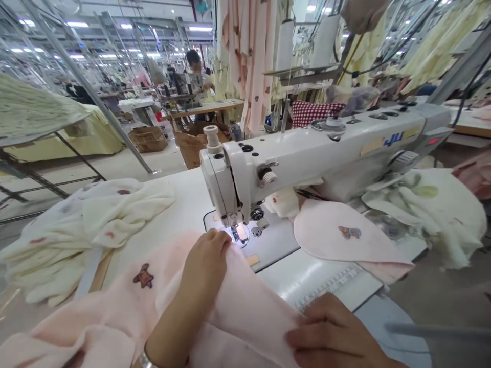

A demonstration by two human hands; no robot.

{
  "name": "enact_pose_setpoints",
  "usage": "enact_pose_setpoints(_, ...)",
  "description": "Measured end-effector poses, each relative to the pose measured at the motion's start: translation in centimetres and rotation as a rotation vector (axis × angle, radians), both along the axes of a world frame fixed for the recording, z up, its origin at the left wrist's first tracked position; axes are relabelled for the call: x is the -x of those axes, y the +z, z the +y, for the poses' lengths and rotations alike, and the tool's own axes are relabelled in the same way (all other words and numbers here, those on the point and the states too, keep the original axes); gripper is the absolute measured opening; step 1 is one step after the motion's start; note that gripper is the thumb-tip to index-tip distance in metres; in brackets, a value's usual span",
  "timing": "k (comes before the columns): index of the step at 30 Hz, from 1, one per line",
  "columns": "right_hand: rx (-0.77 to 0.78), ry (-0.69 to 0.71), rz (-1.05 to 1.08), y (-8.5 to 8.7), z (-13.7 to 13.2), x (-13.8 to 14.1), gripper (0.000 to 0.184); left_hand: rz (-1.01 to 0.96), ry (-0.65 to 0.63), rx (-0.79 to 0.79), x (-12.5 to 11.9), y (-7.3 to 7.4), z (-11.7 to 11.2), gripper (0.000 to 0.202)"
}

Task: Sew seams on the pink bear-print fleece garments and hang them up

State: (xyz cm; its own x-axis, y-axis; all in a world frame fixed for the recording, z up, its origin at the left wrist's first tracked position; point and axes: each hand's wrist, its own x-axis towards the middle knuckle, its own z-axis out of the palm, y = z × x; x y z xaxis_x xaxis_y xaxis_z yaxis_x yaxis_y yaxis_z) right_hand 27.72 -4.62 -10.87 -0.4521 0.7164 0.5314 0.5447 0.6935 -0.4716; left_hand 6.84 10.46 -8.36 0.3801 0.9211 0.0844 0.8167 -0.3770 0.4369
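Observation:
Soft pink fabric with a small brown bear print lies across the front of the sewing machine table. Just before the needle and presser foot, my left hand is closed, pinching the fabric's edge between its fingertips. My right hand, slightly blurred, grips the same fabric by its right side near the table's front; its fingers are bent and pressed together. The white sewing machine stands over the work, its lamp lighting the needle plate. A pink rounded cut piece with a bear print rests to the right.
Cream printed fabric is heaped on the table's left. More pale cloth hangs over the right end. A ruler scale lies along the front edge. Thread cones stand above; behind are cardboard boxes and a person.

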Motion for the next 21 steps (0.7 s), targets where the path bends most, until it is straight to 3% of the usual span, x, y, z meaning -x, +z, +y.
enact_pose_setpoints(8, 0.043, -0.071, -0.035, 0.3, 0.3, 0.1, 0.015, 0.109, -0.073, -0.143, -0.3, -0.7, 0.4, 0.021)
enact_pose_setpoints(12, 0.05, -0.054, -0.093, 1.1, 0.7, -0.3, 0.017, 0.187, -0.159, -0.165, -0.1, -0.8, -0.9, 0.026)
enact_pose_setpoints(16, 0.014, -0.063, -0.14, 1.9, 1.1, -0.8, 0.02, 0.318, -0.251, -0.314, 0.9, -1.5, -2.7, 0.036)
enact_pose_setpoints(21, -0.016, -0.07, -0.146, 2.3, 1.7, -1.2, 0.02, 0.368, -0.233, -0.296, 1.0, -2.0, -2.6, 0.043)
